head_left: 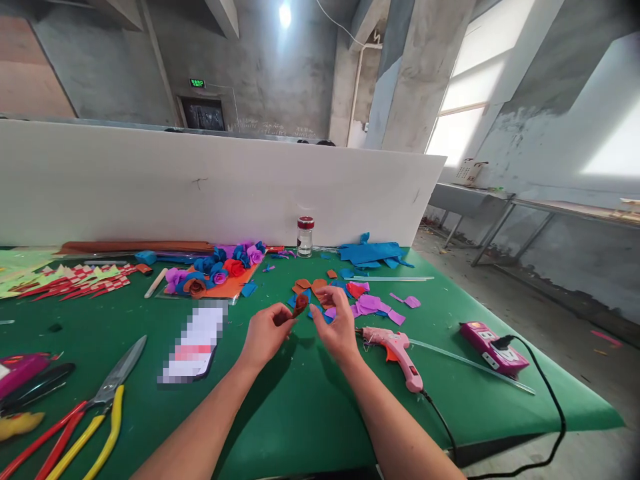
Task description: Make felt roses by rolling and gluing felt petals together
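Observation:
Pinched between the thumb and fingers of my left hand [270,335] is a small brown paper flower bud [301,305], rolled tight and pointing up. My right hand [338,323] is just to its right, thumb and fingers apart with nothing seen between them. Behind my hands lie cut petals in brown [302,286], purple [369,304], red [356,289] and blue. A pink glue gun [395,347] rests on the table beside my right hand, a clear glue stick behind it. Finished paper roses [205,275] in purple, blue, red and brown are heaped at the back left.
On the green table [300,413] lie scissors [117,380], tools with red and yellow handles, a phone [195,340], and checkered paper strips [85,279]. A lidded glass jar [305,237] stands by the white partition [225,187]. A purple power strip [493,347] trails a black cord at right.

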{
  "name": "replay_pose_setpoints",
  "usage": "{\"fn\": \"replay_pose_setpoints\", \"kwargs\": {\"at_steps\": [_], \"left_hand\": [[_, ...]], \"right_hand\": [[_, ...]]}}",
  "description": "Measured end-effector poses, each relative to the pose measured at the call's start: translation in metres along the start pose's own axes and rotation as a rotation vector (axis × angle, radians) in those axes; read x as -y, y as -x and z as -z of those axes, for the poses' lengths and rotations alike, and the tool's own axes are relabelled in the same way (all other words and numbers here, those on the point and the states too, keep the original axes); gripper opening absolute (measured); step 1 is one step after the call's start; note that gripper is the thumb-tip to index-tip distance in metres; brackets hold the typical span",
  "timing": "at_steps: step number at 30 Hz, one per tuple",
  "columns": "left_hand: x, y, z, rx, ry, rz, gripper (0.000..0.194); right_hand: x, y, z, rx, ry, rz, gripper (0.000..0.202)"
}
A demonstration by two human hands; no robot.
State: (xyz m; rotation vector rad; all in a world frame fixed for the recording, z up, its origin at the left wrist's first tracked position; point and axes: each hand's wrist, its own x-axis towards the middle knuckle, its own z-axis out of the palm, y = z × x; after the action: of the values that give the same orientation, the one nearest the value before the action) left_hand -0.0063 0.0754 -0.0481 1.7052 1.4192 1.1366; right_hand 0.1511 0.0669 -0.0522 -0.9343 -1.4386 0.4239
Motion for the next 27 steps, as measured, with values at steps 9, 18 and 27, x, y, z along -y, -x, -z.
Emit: {"fn": "replay_pose_setpoints", "kwargs": {"at_steps": [9,18,27], "left_hand": [[0.006,0.0001,0.002,-0.049,-0.304,-0.173,0.009],[0.0011,0.0034,0.0031,-0.063,-0.41,-0.239,0.014],[0.0011,0.0046,0.0031,-0.067,-0.419,-0.308,0.015]], "right_hand": [[0.0116,0.0009,0.0101,0.143,0.54,0.286,0.013],[0.009,0.0009,0.0095,0.158,0.598,0.278,0.016],[0.0085,0.0028,0.0061,0.116,0.554,0.242,0.01]]}}
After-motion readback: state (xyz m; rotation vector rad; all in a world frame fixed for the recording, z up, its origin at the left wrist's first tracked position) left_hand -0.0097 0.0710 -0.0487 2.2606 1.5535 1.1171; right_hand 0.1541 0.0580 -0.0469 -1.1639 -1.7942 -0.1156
